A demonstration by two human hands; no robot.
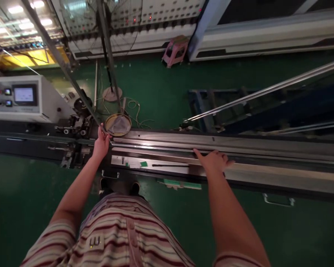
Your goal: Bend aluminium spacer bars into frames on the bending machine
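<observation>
My left hand is closed around the lower end of a long thin grey metal bar, which slants up to the top left. Just beyond that hand sits a round yellow-rimmed dish with grey cloth-like stuff in it. My right hand lies with thumb and fingers spread on a long dark strip along the metal workbench; its fingertips are partly hidden. Between the hands, a shiny narrow rail runs lengthwise. Clamp-like metal fixtures stand left of my left hand.
A control box with a screen stands at the left. Behind the bench are a fan stand base, loose cables, a pink stool and a blue frame. Long metal bars slant in from the right.
</observation>
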